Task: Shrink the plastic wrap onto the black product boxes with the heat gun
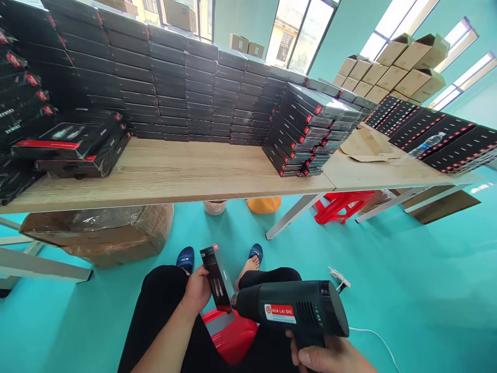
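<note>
Fingers of left hand (192, 277) clamped on black product box (217, 277); right-hand fingers (306, 356) clamped around heat gun (298, 313). Gun nozzle (235, 301) sits just beside box's lower end.

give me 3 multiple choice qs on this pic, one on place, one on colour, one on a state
1. Which hand holds the black plastic heat gun? A right B left C neither
2. What colour are the rubber slippers? A red B white C blue
3. How is the clear plastic water bottle placed? A standing upright B lying on its side C held in a hand

1 A: the right hand wraps its handle.
2 C: both show blue.
3 B: it lies across black boxes.
</note>
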The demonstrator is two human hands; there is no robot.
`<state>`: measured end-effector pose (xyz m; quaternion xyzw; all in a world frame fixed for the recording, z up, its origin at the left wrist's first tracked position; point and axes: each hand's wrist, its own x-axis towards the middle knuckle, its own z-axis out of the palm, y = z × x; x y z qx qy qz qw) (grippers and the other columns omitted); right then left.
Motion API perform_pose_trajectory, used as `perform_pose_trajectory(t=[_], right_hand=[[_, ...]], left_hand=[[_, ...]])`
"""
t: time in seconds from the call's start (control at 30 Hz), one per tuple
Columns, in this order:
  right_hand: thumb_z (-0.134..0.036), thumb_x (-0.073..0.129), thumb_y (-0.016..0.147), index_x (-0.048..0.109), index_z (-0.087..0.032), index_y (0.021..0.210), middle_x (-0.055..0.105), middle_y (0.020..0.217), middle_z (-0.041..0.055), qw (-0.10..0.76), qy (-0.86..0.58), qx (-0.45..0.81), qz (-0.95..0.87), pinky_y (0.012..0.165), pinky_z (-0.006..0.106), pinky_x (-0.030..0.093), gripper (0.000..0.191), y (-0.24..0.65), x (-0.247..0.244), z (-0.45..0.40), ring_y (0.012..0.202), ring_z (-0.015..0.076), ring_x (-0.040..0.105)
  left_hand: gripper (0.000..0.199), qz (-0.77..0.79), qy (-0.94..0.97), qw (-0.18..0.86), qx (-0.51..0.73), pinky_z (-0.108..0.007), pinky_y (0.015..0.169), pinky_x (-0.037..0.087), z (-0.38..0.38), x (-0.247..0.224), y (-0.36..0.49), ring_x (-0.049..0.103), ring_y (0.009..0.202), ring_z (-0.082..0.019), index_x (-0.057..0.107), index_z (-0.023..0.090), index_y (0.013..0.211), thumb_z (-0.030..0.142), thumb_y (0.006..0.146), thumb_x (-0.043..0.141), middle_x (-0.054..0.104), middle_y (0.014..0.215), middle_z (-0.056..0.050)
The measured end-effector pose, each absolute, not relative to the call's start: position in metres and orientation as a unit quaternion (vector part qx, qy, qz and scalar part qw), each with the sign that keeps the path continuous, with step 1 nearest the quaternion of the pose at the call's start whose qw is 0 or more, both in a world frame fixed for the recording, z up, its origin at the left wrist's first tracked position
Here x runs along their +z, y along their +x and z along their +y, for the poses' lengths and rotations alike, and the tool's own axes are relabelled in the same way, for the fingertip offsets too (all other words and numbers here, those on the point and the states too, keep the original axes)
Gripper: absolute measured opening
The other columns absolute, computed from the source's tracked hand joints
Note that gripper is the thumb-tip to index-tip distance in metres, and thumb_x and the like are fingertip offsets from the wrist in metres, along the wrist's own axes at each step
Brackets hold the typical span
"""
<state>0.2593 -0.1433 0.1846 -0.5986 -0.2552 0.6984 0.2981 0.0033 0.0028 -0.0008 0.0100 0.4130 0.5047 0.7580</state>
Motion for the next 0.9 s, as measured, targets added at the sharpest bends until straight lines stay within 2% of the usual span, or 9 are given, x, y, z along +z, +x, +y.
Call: perform_pose_trajectory(t=[0.13, 0.33, 0.53, 0.67, 0.77, 0.8, 0.83, 0.9], right_hand=[[-0.043, 0.081, 0.066, 0.07, -0.013, 0.099, 0.068, 0.078, 0.0044, 0.343, -0.588, 0.681, -0.268, 0.051, 0.028, 0.047, 0.045, 0.256, 0.197, -0.112, 0.058, 0.016, 0.062], [-0.035, 0.076, 0.074, 0.069, -0.013, 0.099, 0.069, 0.079, 0.004, 0.327, -0.591, 0.674, -0.3, 0.054, 0.026, 0.049, 0.035, 0.264, 0.224, -0.076, 0.063, 0.0157, 0.064], [-0.031, 0.075, 0.07, 0.069, -0.012, 0.095, 0.069, 0.076, 0.0032, 0.299, -0.594, 0.671, -0.328, 0.053, 0.026, 0.049, 0.031, 0.258, 0.232, -0.057, 0.061, 0.0151, 0.063], [-0.03, 0.075, 0.066, 0.068, -0.013, 0.094, 0.069, 0.075, 0.0029, 0.279, -0.593, 0.678, -0.333, 0.052, 0.027, 0.048, 0.033, 0.248, 0.221, -0.062, 0.059, 0.0161, 0.063], [-0.027, 0.075, 0.063, 0.068, -0.015, 0.087, 0.064, 0.061, 0.0, 0.221, -0.603, 0.693, -0.327, 0.051, 0.03, 0.046, 0.027, 0.246, 0.201, -0.087, 0.051, 0.0161, 0.058], [-0.025, 0.075, 0.062, 0.069, -0.016, 0.083, 0.062, 0.055, -0.0012, 0.199, -0.609, 0.697, -0.323, 0.052, 0.031, 0.046, 0.024, 0.247, 0.193, -0.098, 0.05, 0.0163, 0.057], [-0.023, 0.079, 0.059, 0.071, -0.017, 0.083, 0.064, 0.058, -0.0006, 0.204, -0.611, 0.698, -0.312, 0.06, 0.032, 0.049, 0.026, 0.249, 0.185, -0.109, 0.055, 0.0176, 0.061], [-0.024, 0.087, 0.052, 0.074, -0.02, 0.084, 0.071, 0.071, 0.0039, 0.228, -0.625, 0.696, -0.269, 0.076, 0.035, 0.052, 0.035, 0.253, 0.171, -0.128, 0.076, 0.024, 0.069]], left_hand=[[0.017, 0.435, 0.152, 0.752, 0.472, -0.032, 0.059, 0.053, -0.004, -0.01, 0.01, 0.063, 0.058, -0.021, 0.068, 0.015, 0.074, 0.011, 0.06, 0.058, 0.067, 0.063, -0.002], [0.029, 0.458, 0.174, 0.76, 0.427, -0.034, 0.059, 0.052, -0.007, -0.014, 0.008, 0.065, 0.062, -0.024, 0.071, 0.015, 0.089, 0.014, 0.064, 0.057, 0.07, 0.068, -0.004], [0.017, 0.457, 0.15, 0.745, 0.463, -0.03, 0.06, 0.047, -0.004, -0.017, 0.01, 0.06, 0.06, -0.019, 0.068, 0.015, 0.075, 0.016, 0.06, 0.061, 0.066, 0.064, 0.0], [0.022, 0.451, 0.136, 0.747, 0.469, -0.031, 0.064, 0.049, -0.002, -0.016, 0.009, 0.063, 0.064, -0.02, 0.068, 0.015, 0.078, 0.017, 0.058, 0.06, 0.069, 0.069, -0.001], [0.014, 0.448, 0.097, 0.744, 0.487, -0.031, 0.062, 0.049, 0.0, -0.013, 0.006, 0.062, 0.058, -0.019, 0.063, 0.017, 0.071, 0.015, 0.057, 0.061, 0.064, 0.062, 0.002], [0.012, 0.45, 0.081, 0.739, 0.494, -0.031, 0.061, 0.049, 0.001, -0.011, 0.005, 0.061, 0.057, -0.018, 0.061, 0.017, 0.069, 0.015, 0.057, 0.061, 0.062, 0.061, 0.002], [0.011, 0.453, 0.064, 0.735, 0.501, -0.031, 0.061, 0.05, 0.002, -0.009, 0.004, 0.062, 0.056, -0.019, 0.06, 0.017, 0.068, 0.015, 0.058, 0.062, 0.062, 0.06, 0.003], [0.011, 0.459, 0.033, 0.729, 0.508, -0.031, 0.059, 0.051, 0.004, -0.002, 0.003, 0.064, 0.057, -0.02, 0.062, 0.017, 0.073, 0.015, 0.061, 0.063, 0.064, 0.062, 0.002]])
